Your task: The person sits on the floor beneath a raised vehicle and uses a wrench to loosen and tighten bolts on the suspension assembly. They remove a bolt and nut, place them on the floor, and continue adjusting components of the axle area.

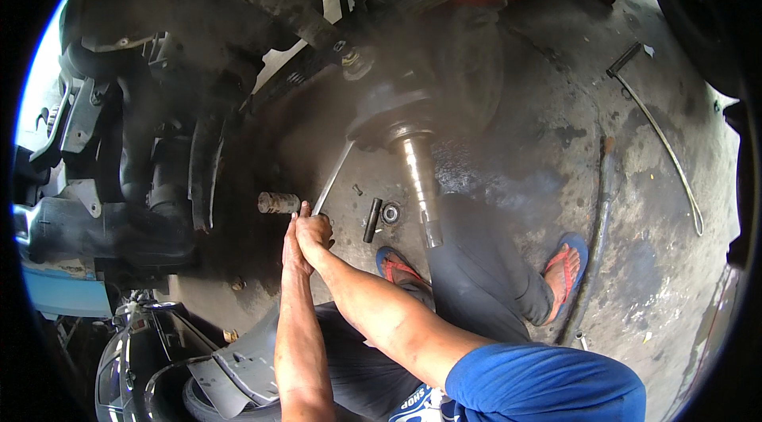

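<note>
A long flat metal bar slants up from my hands, its far end against the underside of the greasy axle hub. My right hand is closed round the bar's near end. My left hand is closed against it from the left side, its fingers partly hidden. Just beyond my hands is a rusty cylinder; whether it touches them I cannot tell. A shiny stepped spindle points down from the hub toward my legs.
Near my foot lie a dark metal rod, a ring-shaped part and a small bolt. A long pipe and a handled rod with a loop lie on the right. Dark vehicle parts crowd the left.
</note>
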{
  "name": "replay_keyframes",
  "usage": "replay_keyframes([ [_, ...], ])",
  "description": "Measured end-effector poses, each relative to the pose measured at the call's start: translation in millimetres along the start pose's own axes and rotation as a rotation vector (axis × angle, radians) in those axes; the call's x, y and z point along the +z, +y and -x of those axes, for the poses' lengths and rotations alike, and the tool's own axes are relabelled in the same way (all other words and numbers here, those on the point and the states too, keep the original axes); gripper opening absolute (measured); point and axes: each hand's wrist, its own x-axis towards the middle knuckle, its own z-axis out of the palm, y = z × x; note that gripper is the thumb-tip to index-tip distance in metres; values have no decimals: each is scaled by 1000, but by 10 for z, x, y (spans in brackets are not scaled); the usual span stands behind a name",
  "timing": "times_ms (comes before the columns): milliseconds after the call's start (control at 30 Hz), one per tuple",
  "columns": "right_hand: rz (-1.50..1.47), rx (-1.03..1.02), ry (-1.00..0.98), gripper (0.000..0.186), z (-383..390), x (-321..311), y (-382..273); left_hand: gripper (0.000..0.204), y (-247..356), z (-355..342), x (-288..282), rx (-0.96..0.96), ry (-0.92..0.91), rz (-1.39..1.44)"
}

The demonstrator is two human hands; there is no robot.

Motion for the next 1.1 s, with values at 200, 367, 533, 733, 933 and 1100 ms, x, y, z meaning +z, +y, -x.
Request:
replay_keyframes([
  [200,-93,-32,193,56,-195,233,132,40,-133,-344,-335,104,156,53],
  [367,-118,-12,191,58,-444,482,204,50,46,-514,-503,-23,29,-38],
  [533,-112,-76,51,57,-423,352,162,64,149,138,-33,66,335,-541],
  [733,-49,-116,-158,57,-464,113,210,61,317,314,181,202,408,-995],
  [933,-507,-284,-155,29,-341,36,175,52,492,75,131,606,389,-1150],
  [1100,-771,-292,-163,14,-227,-7,12,48,773,236,340,832,373,-859],
])
